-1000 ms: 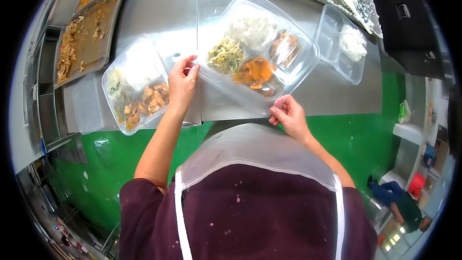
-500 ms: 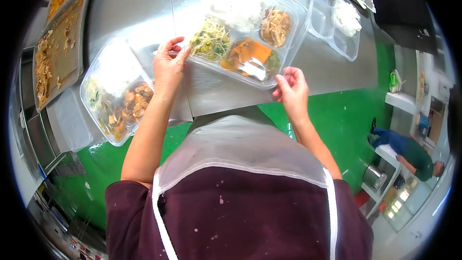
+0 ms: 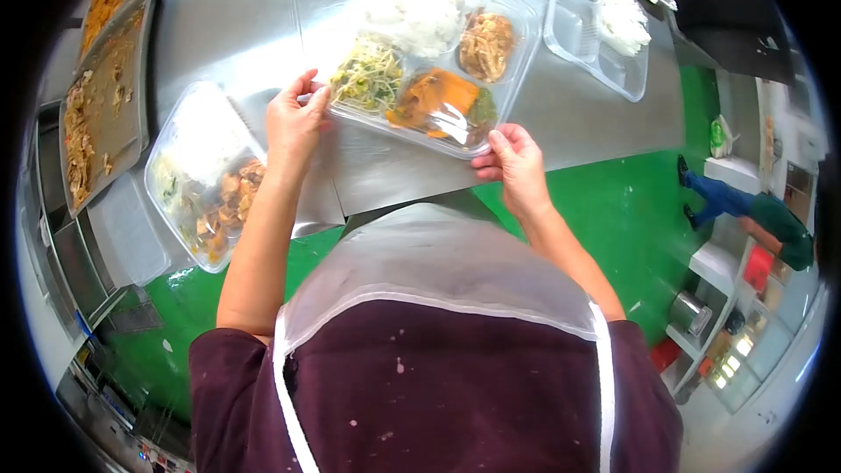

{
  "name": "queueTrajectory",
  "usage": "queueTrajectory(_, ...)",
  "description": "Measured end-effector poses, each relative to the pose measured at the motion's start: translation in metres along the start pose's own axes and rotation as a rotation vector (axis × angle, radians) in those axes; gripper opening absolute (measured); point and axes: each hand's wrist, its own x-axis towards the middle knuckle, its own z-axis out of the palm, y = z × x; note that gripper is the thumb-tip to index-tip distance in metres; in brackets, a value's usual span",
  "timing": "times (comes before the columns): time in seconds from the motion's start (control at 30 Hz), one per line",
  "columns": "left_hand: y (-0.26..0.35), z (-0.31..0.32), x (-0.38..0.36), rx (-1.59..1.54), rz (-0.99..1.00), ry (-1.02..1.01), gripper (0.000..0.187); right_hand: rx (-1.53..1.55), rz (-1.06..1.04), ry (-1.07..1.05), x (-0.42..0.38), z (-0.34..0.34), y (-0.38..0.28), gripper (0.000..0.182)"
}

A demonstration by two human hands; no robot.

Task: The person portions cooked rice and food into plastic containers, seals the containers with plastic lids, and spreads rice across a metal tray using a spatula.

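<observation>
A clear-lidded plastic meal tray lies on the steel table in front of me, with rice, bean sprouts, shredded meat and orange vegetables in its compartments. My left hand pinches its near left corner between thumb and fingers. At the near right corner, my right hand grips the edge with the thumb on top. Left of my left forearm is another lidded tray with rice, greens and brown meat pieces, partly hidden by the arm.
An open tray holding only rice lies at the upper right. Metal pans with food stand at the left, near an empty-looking clear lid or tray. A person is at the far right beside white shelving.
The lidded tray and both my hands appear slightly further left in view. The person at the far right has moved and now appears higher in the picture.
</observation>
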Motion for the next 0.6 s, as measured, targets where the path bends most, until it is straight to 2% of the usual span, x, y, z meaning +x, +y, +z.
queueTrajectory(0.07,0.005,0.000,-0.005,0.192,0.187,0.079,0.028,-0.105,-0.054,0.048,-0.006,0.002,-0.005,0.022)
queueTrajectory(0.17,0.000,-0.008,-0.006,0.382,0.308,0.122,0.027,-0.202,-0.103,0.007,-0.013,0.003,-0.004,0.019)
queueTrajectory(0.27,-0.007,-0.009,-0.005,0.143,0.118,0.042,0.024,-0.067,-0.097,-0.019,-0.007,0.001,0.005,0.017)
queueTrajectory(0.37,-0.002,-0.007,-0.005,0.018,0.049,0.021,0.024,-0.026,-0.108,-0.010,-0.004,0.001,0.006,0.016)
queueTrajectory(0.47,-0.003,-0.006,-0.003,-0.120,-0.066,0.032,0.024,-0.038,-0.024,-0.051,0.000,-0.002,0.004,0.016)
queueTrajectory(0.6,-0.005,-0.009,-0.001,-0.142,-0.131,0.005,0.023,0.056,0.050,-0.058,0.003,-0.004,0.006,0.018)
